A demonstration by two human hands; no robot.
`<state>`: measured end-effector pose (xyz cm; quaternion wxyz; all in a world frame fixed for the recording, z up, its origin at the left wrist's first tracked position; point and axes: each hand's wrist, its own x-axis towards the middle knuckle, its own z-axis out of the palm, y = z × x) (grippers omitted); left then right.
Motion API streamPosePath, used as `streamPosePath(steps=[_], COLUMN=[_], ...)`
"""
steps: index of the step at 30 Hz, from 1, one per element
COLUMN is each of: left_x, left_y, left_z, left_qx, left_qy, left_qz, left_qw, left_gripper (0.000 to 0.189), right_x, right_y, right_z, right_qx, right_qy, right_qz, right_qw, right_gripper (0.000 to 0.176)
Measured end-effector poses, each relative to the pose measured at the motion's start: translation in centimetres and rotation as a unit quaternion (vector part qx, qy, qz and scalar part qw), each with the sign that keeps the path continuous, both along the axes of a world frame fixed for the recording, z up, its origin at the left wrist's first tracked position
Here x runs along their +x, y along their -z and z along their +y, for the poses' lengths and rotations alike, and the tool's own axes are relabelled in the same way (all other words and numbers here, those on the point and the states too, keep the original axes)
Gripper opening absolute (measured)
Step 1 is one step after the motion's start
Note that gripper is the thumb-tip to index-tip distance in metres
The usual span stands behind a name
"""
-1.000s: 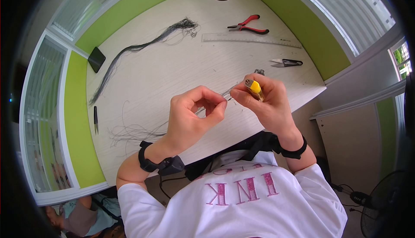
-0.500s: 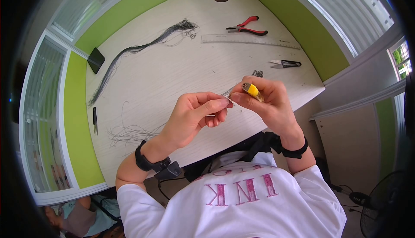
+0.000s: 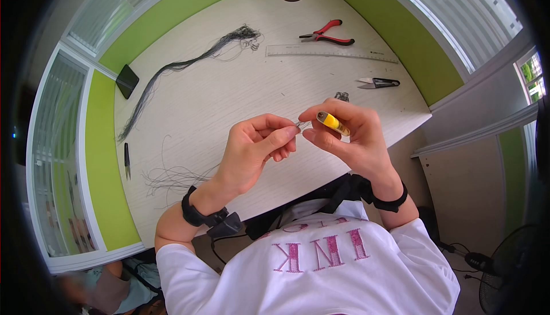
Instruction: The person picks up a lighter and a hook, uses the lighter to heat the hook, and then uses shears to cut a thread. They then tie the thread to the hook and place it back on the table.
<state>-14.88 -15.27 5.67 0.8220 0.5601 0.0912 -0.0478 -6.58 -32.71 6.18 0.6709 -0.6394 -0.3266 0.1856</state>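
Observation:
My left hand (image 3: 258,146) is closed in a pinch near the table's front edge. Thin dark cord (image 3: 299,124) pokes out between its thumb and forefinger; how many strands there are cannot be made out. Opposite it, my right hand (image 3: 366,140) holds a yellow lighter (image 3: 332,122), metal end pointing up and to the left. The right thumb and forefinger stand slightly apart, close to the cord end. Loose strands (image 3: 177,178) spread over the table beside my left forearm. Just beyond my right hand lies a small dark coil (image 3: 342,96), partly hidden by the fingers.
A long bundle of dark cords (image 3: 189,63) lies across the left. Red-handled pliers (image 3: 327,33), a clear ruler (image 3: 329,52) and thread snips (image 3: 379,83) lie to the right. Tweezers (image 3: 127,160) and a dark flat device (image 3: 126,81) line the left edge, near green partitions.
My right thumb and forefinger have parted and drawn back a little from the left fingertips. The left hand has shifted slightly left, and the lighter has tipped a bit.

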Motion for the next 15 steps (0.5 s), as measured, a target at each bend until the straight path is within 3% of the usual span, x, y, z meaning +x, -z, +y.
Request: streamPosePath(steps=[4, 6, 15], left_x=[-0.07, -0.11, 0.06], left_y=[-0.06, -0.18, 0.11], left_z=[-0.23, -0.41, 0.02], left_qx=[0.012, 0.087, 0.105], left_qy=[0.005, 0.009, 0.014], left_qz=[-0.012, -0.037, -0.065], left_qw=[1.0, 0.995, 0.992], left_gripper=[0.015, 0.015, 0.016], right_x=[0.06, 0.18, 0.11], right_y=[0.32, 0.42, 0.12], right_z=[-0.01, 0.05, 0.19], right_qx=[-0.001, -0.005, -0.028], right_qy=[0.007, 0.005, 0.011], right_qz=[-0.046, -0.063, -0.07], right_qw=[0.999, 0.998, 0.997], right_gripper=[0.012, 0.012, 0.006])
